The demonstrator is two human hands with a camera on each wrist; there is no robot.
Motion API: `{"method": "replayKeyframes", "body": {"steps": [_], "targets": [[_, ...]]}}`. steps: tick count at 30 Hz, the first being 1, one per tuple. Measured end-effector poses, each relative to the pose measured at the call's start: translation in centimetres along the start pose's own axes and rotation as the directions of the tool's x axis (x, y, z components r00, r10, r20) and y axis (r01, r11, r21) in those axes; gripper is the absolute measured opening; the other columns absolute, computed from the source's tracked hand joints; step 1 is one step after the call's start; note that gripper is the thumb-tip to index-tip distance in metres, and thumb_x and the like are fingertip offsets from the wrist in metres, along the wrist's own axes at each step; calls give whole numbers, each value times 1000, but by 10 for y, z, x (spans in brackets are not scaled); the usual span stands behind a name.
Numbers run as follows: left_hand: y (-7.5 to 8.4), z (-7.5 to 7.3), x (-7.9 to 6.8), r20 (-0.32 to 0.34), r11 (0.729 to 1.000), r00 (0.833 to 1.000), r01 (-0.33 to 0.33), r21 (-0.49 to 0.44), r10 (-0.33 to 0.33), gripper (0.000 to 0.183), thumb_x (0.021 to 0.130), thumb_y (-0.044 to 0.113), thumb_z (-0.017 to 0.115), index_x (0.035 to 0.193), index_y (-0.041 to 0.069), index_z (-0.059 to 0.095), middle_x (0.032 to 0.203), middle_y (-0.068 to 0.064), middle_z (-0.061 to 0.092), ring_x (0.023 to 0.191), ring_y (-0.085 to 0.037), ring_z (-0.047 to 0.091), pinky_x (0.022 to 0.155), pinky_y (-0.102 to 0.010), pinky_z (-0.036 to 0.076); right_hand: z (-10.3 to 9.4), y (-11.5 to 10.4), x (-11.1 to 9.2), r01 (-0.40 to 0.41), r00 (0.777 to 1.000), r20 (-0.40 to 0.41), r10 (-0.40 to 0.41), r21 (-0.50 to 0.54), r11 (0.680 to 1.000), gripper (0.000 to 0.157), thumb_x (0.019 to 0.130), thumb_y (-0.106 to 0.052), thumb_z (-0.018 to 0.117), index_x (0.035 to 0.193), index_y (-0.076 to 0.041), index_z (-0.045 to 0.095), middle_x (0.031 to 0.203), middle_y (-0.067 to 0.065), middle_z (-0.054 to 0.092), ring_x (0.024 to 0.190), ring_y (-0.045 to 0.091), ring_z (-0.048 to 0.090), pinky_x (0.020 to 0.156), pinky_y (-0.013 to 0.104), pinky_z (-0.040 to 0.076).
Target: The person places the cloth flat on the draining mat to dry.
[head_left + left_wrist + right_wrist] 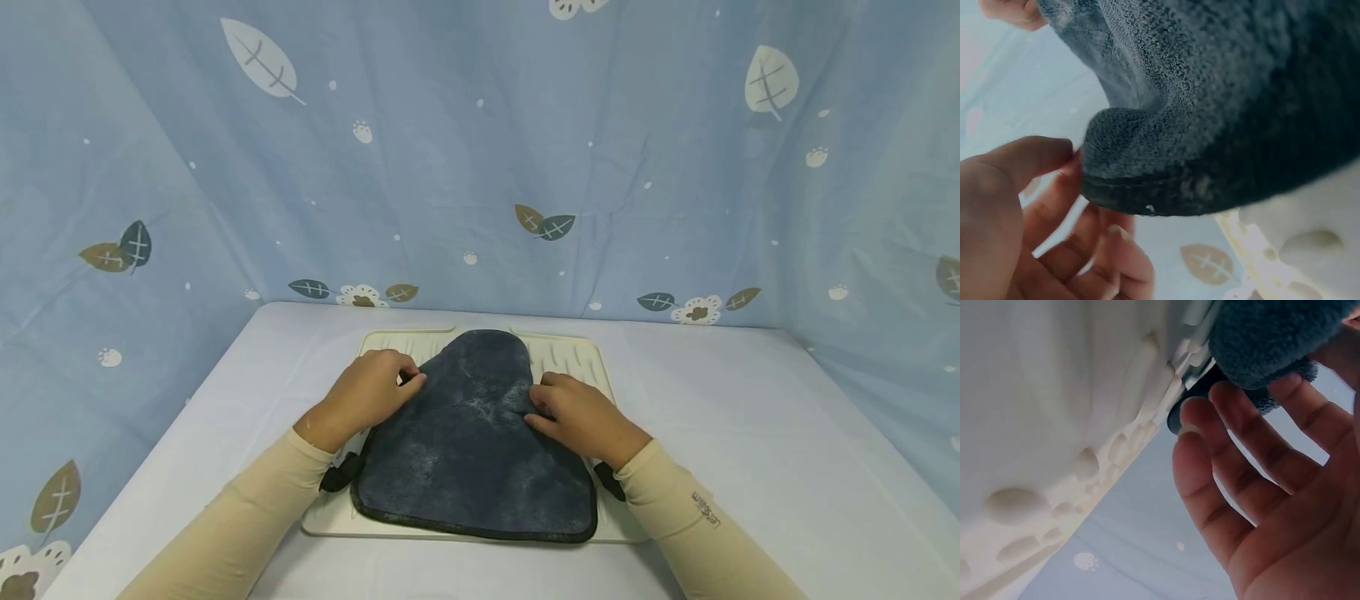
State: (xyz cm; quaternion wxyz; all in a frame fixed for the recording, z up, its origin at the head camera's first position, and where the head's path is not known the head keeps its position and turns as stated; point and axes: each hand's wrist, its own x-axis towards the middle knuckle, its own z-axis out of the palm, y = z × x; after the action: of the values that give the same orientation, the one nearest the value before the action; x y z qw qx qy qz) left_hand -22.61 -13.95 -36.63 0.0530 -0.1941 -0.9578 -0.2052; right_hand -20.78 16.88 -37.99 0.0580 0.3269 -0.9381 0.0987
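Note:
A dark blue plush cloth (480,467) with a black bound edge lies over a cream ridged board (577,357). Its far part is drawn in narrower, while its near edge spreads wide. My left hand (372,387) pinches the cloth's left side; in the left wrist view, thumb and forefinger meet at a curled fold (1122,147) of the edge. On the opposite side, my right hand (581,414) grips the cloth between thumb and fingers. The right wrist view has those fingers (1241,437) bent beneath the bunched cloth (1279,344), with the thumb mostly hidden.
The board rests on a white-covered table (720,400). Behind and at both sides hangs a blue curtain (450,150) with leaf and paw prints. Beige sleeves (240,508) cover both forearms, and a black strap (341,473) shows at each wrist.

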Motion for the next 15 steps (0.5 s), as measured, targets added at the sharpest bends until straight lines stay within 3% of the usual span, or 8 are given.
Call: {"method": "replayKeyframes", "body": {"steps": [6,9,15], "targets": [[2,2,1,-42,997,997,-63,-46,61,14,92,24,73,79,19,75,74,7,69,57,-4,52,58,-27,44,0,-5,2,-35,997,-73,34,-3,999,25,92,-33,73,76,-22,57,79,-8,51,64,5,41,58,22,38],[3,3,1,-20,996,999,-40,-85,38,4,92,21,74,91,18,74,80,4,71,62,-5,56,59,-27,46,-1,-7,3,-75,992,-97,79,51,996,18,94,-31,71,81,-21,62,77,-9,57,62,3,44,58,23,40],[5,3,-1,38,991,999,-4,-130,9,23,92,15,73,114,13,68,81,1,67,61,-8,55,58,-28,45,0,-9,6,-90,990,-97,102,120,989,15,92,-25,74,85,-19,62,75,-10,57,60,3,43,59,23,39]]}}
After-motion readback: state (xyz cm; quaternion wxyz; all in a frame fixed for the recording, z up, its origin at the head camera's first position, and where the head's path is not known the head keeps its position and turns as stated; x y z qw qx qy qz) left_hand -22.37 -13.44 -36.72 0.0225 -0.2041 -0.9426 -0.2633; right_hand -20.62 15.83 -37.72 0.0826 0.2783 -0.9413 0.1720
